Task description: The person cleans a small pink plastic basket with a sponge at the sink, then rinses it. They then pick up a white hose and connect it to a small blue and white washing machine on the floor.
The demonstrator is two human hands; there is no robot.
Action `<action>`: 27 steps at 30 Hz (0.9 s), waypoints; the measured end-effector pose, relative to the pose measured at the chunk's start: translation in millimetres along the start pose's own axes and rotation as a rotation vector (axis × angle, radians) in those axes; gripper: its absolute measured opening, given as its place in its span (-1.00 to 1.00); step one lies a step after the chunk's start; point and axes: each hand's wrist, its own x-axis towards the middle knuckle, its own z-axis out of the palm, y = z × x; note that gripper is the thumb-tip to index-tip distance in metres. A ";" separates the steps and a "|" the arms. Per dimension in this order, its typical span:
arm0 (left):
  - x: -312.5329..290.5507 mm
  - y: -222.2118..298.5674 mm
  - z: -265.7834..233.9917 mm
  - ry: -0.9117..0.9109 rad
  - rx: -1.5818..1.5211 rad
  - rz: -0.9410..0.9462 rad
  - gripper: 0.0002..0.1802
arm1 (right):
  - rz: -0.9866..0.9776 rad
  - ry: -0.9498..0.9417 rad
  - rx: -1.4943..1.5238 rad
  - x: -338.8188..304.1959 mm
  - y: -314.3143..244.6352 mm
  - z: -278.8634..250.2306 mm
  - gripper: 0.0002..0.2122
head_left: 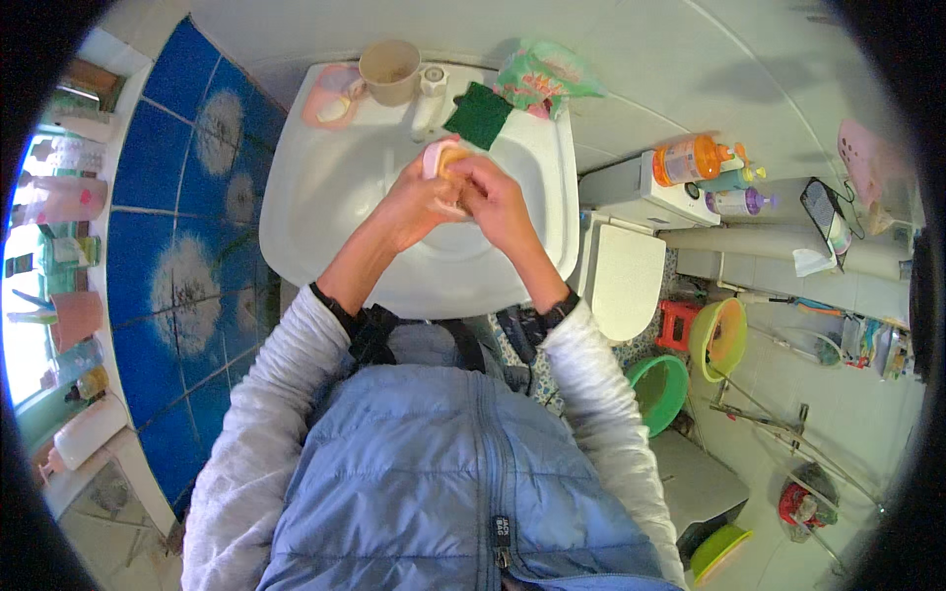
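- Worked with both hands close together above the bowl of the white sink (279, 212), nearer the sink's tap (431, 100) than its front edge.
- Kept the left hand (422, 209) curled nearly closed around a small orange-and-white thing (449, 158), leaving only its upper part showing past the fingers; could not tell its exact kind.
- Bent the fingers of the right hand (497, 200) against the near right side of that same thing, partly open at most; could not tell a firm grip from a rub, with fingertips partly hidden.
- Judged the step in hand to be close two-handed handling, perhaps rubbing or cleaning, over the sink; could not make out running water.
- Judged the next move to call for a steady left hold above the sink and a turn of the thing, to bring its covered side within reach of the right fingers.
- Saw along the sink's back ledge, left of the tap, a pink soap dish (320, 114) and a beige tub (390, 71).
- Saw right of the tap, on the sink's back edge, a dark green scouring pad (480, 114), and just beyond it a green-and-pink packet (544, 77).
- Noticed a white toilet (627, 281) to the right of the sink.
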 end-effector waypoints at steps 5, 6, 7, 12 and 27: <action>-2.1 -1.1 -4.7 -0.145 0.093 0.043 -0.18 | -0.320 -0.344 -0.473 -12.3 3.0 -45.5 -0.81; -0.9 -1.2 -5.8 -0.144 0.161 0.069 -0.17 | -0.243 -0.293 -0.521 -14.2 6.1 -52.5 -0.81; 0.1 -2.0 -6.8 -0.156 0.189 0.138 -0.17 | -0.180 -0.247 -0.561 -15.7 9.0 -55.8 -0.81; 12.1 -11.7 -1.2 0.020 0.656 0.351 -0.32 | 0.233 0.349 0.294 -18.5 2.0 -29.3 -0.79; -0.1 -5.0 28.0 0.278 1.290 0.591 -0.74 | -0.169 0.309 -0.282 8.1 -31.5 -0.2 -0.85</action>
